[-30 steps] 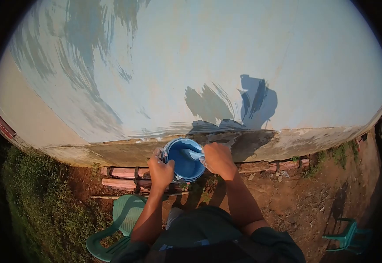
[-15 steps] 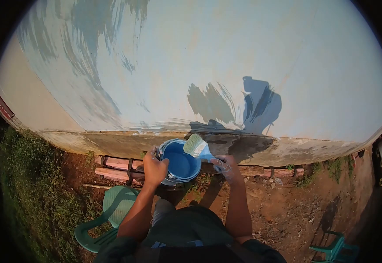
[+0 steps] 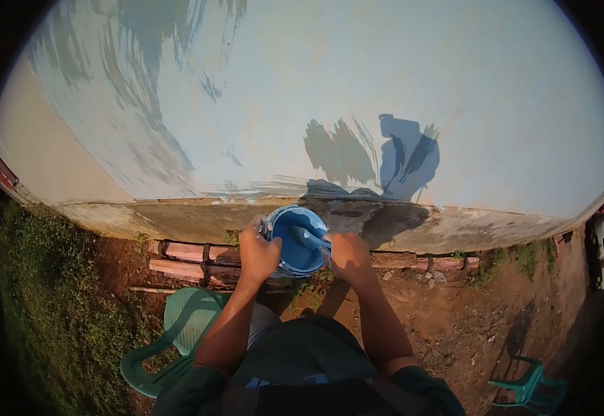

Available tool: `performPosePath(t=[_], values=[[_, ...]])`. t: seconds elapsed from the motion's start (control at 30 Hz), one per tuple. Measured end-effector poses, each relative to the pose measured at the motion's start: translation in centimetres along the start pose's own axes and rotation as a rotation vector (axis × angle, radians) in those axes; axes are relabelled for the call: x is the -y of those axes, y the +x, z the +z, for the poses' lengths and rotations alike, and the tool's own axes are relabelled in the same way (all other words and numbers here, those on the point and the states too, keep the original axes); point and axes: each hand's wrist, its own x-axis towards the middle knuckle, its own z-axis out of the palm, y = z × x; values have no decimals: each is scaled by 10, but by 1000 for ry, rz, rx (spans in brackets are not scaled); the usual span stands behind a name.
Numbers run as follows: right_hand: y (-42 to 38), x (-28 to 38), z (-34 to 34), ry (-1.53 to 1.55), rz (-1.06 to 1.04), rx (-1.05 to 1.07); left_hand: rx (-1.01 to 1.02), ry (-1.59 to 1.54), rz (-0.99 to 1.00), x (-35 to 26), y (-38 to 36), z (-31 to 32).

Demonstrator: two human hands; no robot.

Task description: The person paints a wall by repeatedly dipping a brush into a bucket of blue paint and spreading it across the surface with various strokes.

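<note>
A blue paint bucket (image 3: 289, 265) with paint-smeared sides is held in front of my body, near the foot of the wall. My left hand (image 3: 259, 251) grips its left rim, thumb over the edge. At the right rim, my right hand (image 3: 349, 256) is closed around the handle of a paintbrush (image 3: 309, 238), whose head lies inside the bucket; its bristles are hard to make out. Beyond the bucket, the pale wall (image 3: 281, 104) carries darker grey-blue brush strokes and my shadow.
A green plastic chair (image 3: 186, 320) stands at my lower left, and another green chair (image 3: 526, 383) at the lower right. Reddish pieces (image 3: 177, 269) lie stacked along the wall's base. Plants (image 3: 59, 298) grow at the left; bare soil (image 3: 447, 319) lies right.
The brush has moved from above the bucket's right rim down into it, along with my right hand. The bucket and my left hand have shifted slightly right and up in view.
</note>
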Motion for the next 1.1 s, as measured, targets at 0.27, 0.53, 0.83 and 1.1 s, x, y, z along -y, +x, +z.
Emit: performPosePath(t=[0.27, 0.53, 0.83, 1.1], values=[[-5, -32, 1, 702, -2, 43, -65, -105, -19, 22, -13, -15], [-26, -9, 31, 561, -13, -114, -94, -11, -66, 11, -20, -24], [-51, -4, 47, 364, 42, -302, -9, -13, -62, 26, -18, -8], [-83, -23, 34, 330, 142, -521, 111, -119, -220, 21, -21, 27]])
